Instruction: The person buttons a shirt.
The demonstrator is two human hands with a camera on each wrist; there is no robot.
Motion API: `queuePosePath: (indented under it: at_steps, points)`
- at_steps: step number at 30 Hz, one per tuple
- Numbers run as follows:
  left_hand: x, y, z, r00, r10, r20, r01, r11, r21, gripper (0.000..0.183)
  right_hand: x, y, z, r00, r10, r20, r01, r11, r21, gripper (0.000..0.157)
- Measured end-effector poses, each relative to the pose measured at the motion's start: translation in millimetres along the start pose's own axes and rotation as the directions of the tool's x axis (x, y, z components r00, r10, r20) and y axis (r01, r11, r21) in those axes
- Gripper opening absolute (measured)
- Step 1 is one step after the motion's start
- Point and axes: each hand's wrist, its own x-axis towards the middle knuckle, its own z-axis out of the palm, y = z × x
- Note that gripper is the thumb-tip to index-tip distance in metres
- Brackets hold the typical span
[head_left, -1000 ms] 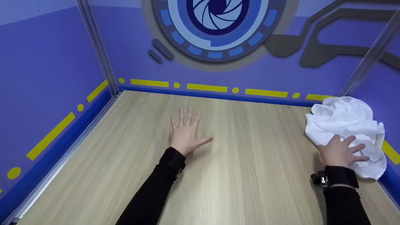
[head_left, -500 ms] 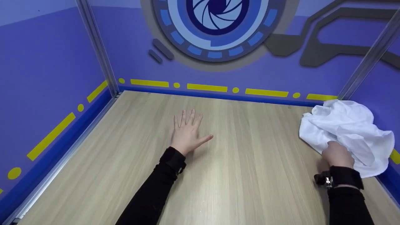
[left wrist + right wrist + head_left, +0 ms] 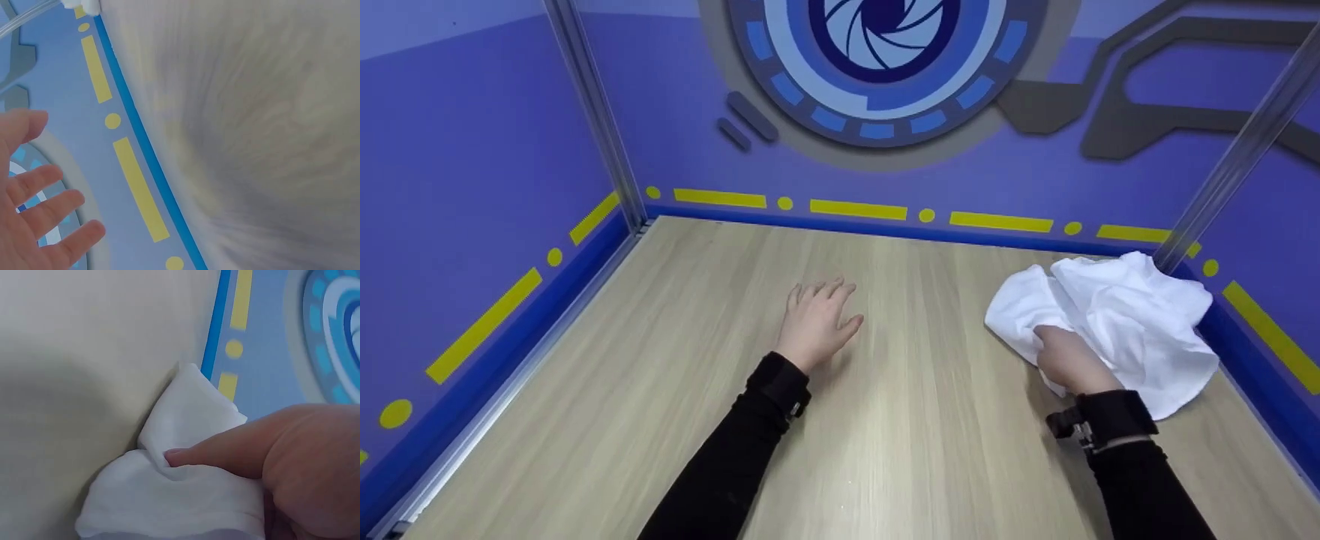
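A crumpled white cloth point(image 3: 1140, 322) lies at the right side of the wooden table, close to the back wall. My right hand point(image 3: 1072, 361) grips it near its left edge. In the right wrist view the thumb presses into a fold of the cloth point(image 3: 185, 500), while the other fingers are mostly hidden. Near the middle of the table my left hand point(image 3: 819, 324) holds nothing. Its fingers are spread and slightly bent in the left wrist view, where the hand point(image 3: 39, 208) appears apart from any object.
The wooden table point(image 3: 915, 420) is bounded by a blue-purple back wall point(image 3: 660, 112) and side walls with yellow markings. Metal posts point(image 3: 600, 112) stand at the two back corners. A black band with a buckle point(image 3: 1114, 418) circles the right wrist.
My right hand goes from spread over the cloth to gripping it, and the cloth has come left along with the hand. The left hand's fingers have bent a little and drawn slightly nearer.
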Motion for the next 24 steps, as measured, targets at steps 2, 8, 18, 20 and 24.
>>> queuePosePath:
  at_steps: [2,8,18,20,24]
  points:
    - [-0.2,1.0,-0.4,1.0,0.006,0.029,-0.006,1.0,-0.003,0.056,1,-16,4.8,0.999,-0.046,0.0,0.046,0.999,0.011,0.05]
    - [-1.5,4.8,-0.5,0.992,0.031,0.123,-0.027,0.999,-0.039,0.063,2,-58,20.7,0.962,-0.269,-0.041,0.27,0.963,0.004,0.015]
    - [-6.5,21.8,8.1,0.927,0.27,0.262,-0.219,0.954,-0.205,0.091,-8,-115,36.4,0.901,-0.434,0.017,0.408,0.86,0.305,0.008]
    - [-8.0,23.6,9.1,0.915,0.305,0.266,-0.267,0.949,-0.17,0.081,-12,-122,35.4,0.891,-0.454,0.027,0.418,0.841,0.344,0.021]
    - [-10.0,26.5,10.4,0.89,0.359,0.279,-0.34,0.933,-0.116,0.051,-15,-129,31.7,0.896,-0.443,0.004,0.403,0.818,0.41,0.032]
